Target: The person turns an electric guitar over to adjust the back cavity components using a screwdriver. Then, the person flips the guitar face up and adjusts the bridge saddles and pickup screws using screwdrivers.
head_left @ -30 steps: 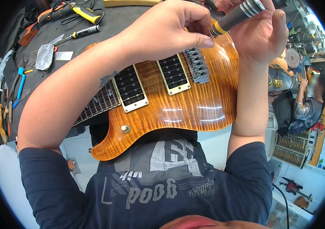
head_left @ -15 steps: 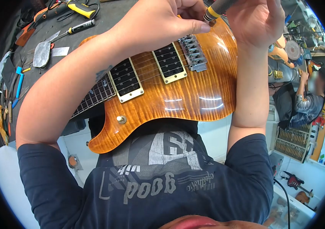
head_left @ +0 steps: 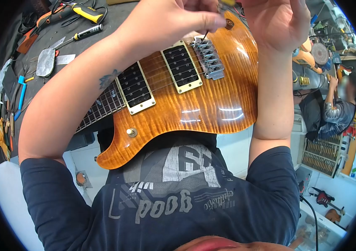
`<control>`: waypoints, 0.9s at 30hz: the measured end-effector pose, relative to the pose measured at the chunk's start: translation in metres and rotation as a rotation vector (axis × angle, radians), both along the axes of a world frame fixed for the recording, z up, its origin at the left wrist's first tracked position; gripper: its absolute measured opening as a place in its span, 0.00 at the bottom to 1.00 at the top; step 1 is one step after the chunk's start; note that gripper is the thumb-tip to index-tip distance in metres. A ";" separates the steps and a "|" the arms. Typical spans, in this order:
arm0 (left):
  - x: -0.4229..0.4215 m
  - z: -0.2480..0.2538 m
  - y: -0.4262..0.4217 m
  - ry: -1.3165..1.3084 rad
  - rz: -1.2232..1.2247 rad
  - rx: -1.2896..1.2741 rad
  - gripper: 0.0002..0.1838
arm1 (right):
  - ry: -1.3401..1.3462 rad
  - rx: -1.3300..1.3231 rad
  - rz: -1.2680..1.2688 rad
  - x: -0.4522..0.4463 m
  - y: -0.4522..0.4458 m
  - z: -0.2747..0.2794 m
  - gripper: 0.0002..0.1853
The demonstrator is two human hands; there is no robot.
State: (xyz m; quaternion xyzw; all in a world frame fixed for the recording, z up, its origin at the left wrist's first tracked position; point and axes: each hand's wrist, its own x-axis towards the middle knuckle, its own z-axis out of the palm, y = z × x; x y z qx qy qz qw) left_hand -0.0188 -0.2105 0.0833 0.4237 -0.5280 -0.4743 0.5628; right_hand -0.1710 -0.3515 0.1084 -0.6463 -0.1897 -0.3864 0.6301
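Observation:
My left hand (head_left: 197,16) is closed at the bridge end of an amber flamed guitar (head_left: 178,111), its thumb and fingers pinched round a screwdriver, blurred at the yellow band. A thin dark shaft (head_left: 204,36) reaches from under these fingers to the metal bridge (head_left: 209,58). To the right, my right hand (head_left: 274,25) is raised above the guitar body, palm showing and thumb apart. The top edge of the view cuts off its other fingers, so what they hold is hidden. Strings cross two black pickups with cream frames (head_left: 183,88).
On the dark bench (head_left: 115,21) at the upper left are a black-handled screwdriver (head_left: 88,32), a yellow-handled tool (head_left: 87,13), a blue tool (head_left: 19,98) and a grey flat piece (head_left: 45,62). At the right, another person (head_left: 339,108) sits near shelves and guitars.
My left hand has moved left and up, closer over the bridge. The screwdriver handle has slid out past the top edge. The guitar sits slightly higher and further left in view.

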 end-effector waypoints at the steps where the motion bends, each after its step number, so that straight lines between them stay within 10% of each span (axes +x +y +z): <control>1: 0.002 0.001 -0.002 -0.012 -0.002 0.006 0.07 | 0.002 0.021 -0.024 0.000 0.002 -0.001 0.36; 7: 0.001 -0.004 -0.009 -0.183 -0.199 -0.158 0.07 | -0.020 0.025 -0.249 0.006 0.011 0.002 0.38; 27: -0.008 -0.012 -0.007 -0.225 -0.247 -0.054 0.06 | -0.061 -0.223 0.297 0.009 -0.023 -0.003 0.30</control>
